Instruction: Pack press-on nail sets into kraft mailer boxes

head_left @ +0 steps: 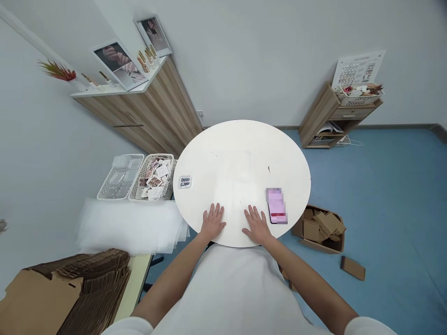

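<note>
My left hand (213, 223) lies flat near the front edge of the round white table (240, 139), fingers spread, holding nothing. To its right, my right hand (257, 225) also rests palm down with the fingers apart. Just right of that hand is a phone (276, 204) with a pink screen, partly blurred out. A small clear case (185, 182) with dark pieces in two rows sits at the table's left side. Toward the right of the tabletop is a tiny dark reddish item (268, 170), too small to name.
Left of the table stand a white basket of printed cards (153, 179), a basket of clear plastic boxes (122, 177), white sheets (129, 225) and stacked flat cardboard (94, 288). On the right floor is a carton of small brown boxes (323, 228). Wooden cabinets (164, 107) stand behind.
</note>
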Action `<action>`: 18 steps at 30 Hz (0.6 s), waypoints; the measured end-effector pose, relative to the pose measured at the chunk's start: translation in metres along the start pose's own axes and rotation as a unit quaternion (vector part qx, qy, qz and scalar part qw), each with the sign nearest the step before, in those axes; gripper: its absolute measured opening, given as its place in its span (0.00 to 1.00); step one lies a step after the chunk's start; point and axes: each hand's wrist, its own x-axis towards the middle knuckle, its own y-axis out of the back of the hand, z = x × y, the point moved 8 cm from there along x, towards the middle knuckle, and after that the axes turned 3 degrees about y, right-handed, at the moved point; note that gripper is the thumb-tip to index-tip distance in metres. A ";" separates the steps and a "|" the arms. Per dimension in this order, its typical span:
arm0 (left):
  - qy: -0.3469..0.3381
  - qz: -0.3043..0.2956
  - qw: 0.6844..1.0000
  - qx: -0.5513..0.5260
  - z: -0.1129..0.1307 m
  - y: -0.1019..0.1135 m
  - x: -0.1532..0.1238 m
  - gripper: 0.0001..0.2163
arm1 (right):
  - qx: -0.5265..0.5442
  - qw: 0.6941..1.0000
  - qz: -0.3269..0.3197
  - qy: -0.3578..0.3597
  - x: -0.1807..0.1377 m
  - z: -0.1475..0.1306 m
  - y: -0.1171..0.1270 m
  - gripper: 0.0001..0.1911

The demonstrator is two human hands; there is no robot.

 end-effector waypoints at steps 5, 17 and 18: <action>-0.002 -0.049 0.999 0.005 -0.003 -0.008 0.004 0.29 | -0.008 1.000 -0.008 -0.004 -0.004 0.004 -0.010 0.33; -0.020 -0.040 0.999 -0.009 -0.008 -0.005 0.009 0.29 | -0.001 1.000 0.012 -0.022 -0.005 0.005 -0.002 0.33; -0.023 -0.038 0.999 -0.013 -0.008 -0.005 0.009 0.29 | 0.003 1.000 0.016 -0.021 -0.006 0.005 0.000 0.33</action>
